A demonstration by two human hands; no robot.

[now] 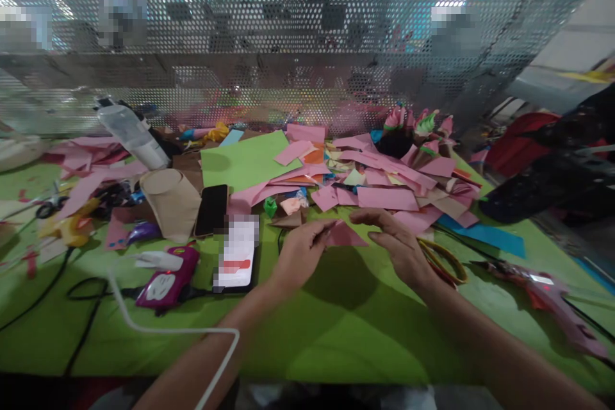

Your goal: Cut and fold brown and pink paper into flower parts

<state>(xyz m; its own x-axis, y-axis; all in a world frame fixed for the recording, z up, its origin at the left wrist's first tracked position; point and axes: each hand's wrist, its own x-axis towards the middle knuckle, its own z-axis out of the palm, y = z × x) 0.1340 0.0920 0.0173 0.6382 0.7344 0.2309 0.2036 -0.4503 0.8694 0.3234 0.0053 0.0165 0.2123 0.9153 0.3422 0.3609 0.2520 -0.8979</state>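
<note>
My left hand [305,250] pinches a small pink paper triangle [346,235] by its left corner, above the green table [346,333]. Its fingers are closed, with the thumb on the paper. Just right of the triangle is my right hand [396,246], fingers apart and holding nothing, its thumb separate from the forefinger. Yellow bangles [446,261] are at my right wrist. Behind both hands lies a heap of pink paper strips [388,198]. A small green folded paper piece [270,206] sits beyond my left hand.
Left of me are a lit phone [237,253], a dark phone [212,210], a magenta power bank [168,278] with cables, a brown paper cone [172,205] and a bottle [132,134]. A pink glue gun [552,301] lies right. Perforated metal mesh [288,25] stands behind the table.
</note>
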